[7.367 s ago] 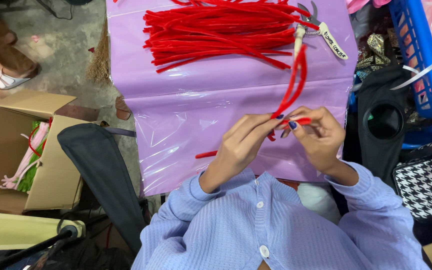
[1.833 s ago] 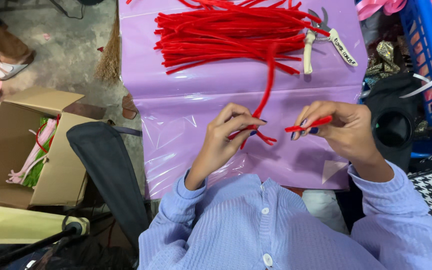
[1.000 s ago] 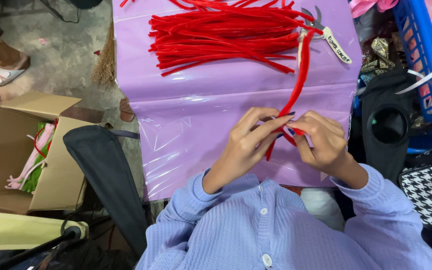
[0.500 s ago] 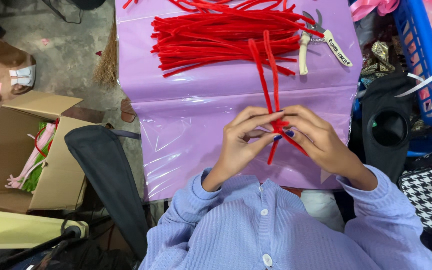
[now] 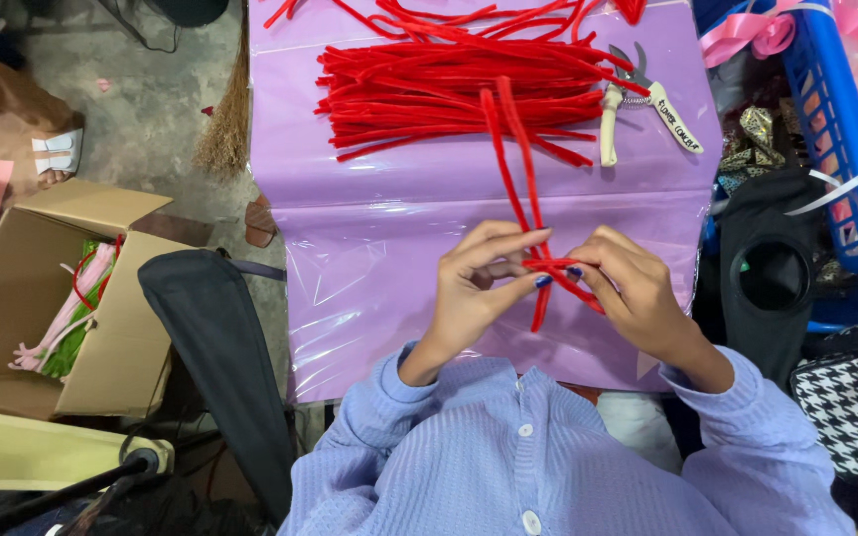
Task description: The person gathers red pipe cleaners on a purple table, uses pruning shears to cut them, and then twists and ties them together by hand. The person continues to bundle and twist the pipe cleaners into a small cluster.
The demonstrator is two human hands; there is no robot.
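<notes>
L hand (image 5: pixel 477 288), R hand (image 5: pixel 628 290), fingertips pinched together

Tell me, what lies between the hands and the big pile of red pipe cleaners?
Head view: bare purple plastic sheet, crossed only by the held red pipe cleaners rising from the hands toward the pile.

The bench (image 5: pixel 369 298) is covered by a glossy lilac plastic sheet (image 5: pixel 449 208), creased across its middle. On the far half lies a heap of red pipe cleaners (image 5: pixel 449 89) — long, roughly parallel, running left to right. Just beside the heap's right end rest pruning shears (image 5: pixel 638 104) with pale handles — blades toward the far edge.
</notes>
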